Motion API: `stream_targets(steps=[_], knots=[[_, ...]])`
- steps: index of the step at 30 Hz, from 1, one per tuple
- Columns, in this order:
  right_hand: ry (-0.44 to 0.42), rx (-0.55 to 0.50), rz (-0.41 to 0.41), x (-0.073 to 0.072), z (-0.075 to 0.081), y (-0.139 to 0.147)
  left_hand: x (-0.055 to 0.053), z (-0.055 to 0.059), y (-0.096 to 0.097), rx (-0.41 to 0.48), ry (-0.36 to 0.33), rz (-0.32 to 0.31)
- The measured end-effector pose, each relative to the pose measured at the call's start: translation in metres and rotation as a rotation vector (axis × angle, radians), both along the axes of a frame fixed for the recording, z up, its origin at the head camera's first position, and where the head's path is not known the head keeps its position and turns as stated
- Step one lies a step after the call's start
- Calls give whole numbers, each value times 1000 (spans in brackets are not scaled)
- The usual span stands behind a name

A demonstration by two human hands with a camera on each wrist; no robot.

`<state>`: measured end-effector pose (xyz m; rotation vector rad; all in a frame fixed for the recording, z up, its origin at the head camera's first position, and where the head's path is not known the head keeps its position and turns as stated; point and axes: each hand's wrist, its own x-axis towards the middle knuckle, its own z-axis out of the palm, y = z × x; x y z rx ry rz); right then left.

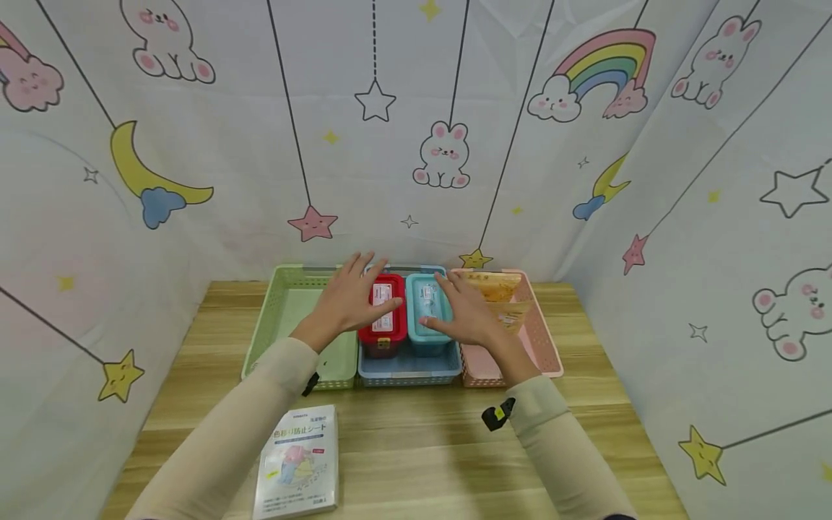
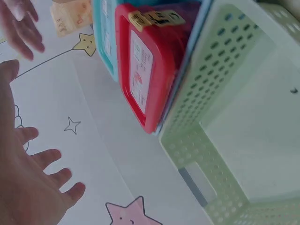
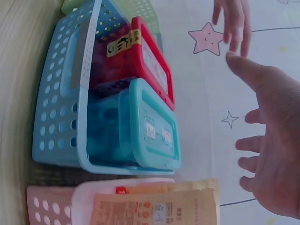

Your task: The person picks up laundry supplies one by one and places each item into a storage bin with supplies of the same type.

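Observation:
Side by side in a blue basket [image 1: 409, 368] stand a red-lidded box [image 1: 383, 335] and a teal-lidded box [image 1: 427, 303], both with labels on their lids. My left hand [image 1: 347, 297] is over the red box's left side, fingers spread and nothing in them. Near the teal box's right edge is my right hand [image 1: 466, 312], also spread. Both wrist views show the left hand [image 2: 35, 183] and the right hand [image 3: 279, 140] held apart from the boxes, with bare palms.
A green basket [image 1: 295, 307] adjoins the blue one on the left. To the right, a pink basket [image 1: 542, 343] holds tan pouches [image 1: 497, 287]. A white printed package [image 1: 297, 462] lies on the wooden table [image 1: 416, 448] at front left. Behind hangs a patterned curtain [image 1: 390, 166].

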<state>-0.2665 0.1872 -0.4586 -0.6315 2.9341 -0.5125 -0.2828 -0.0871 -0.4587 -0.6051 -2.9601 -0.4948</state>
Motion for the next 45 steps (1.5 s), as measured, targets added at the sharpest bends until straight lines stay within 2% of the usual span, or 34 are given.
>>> stream_targets(steps=[4,9,14,18,24,31,38,42,45], knots=[[93,48,-8,2,1,5,4,0,-10,-23,55,-2],[151,41,-40,7,0,14,10,-1,-17,-35,86,16],[206,44,-57,6,-8,22,14,-5,-23,-42,73,44],[208,45,-50,7,-12,26,18,-9,-29,-37,60,48],[173,8,-26,13,-18,25,26,-14,-41,-34,8,47],[160,-53,32,19,-25,15,33,-20,-65,-36,-3,46],[22,-269,49,25,-27,-5,45,-22,-94,-53,-57,83],[-15,-354,52,27,-24,-19,50,-24,-109,-82,-86,127],[-45,-414,65,29,-26,-28,52,-27,-118,-103,-106,137]])
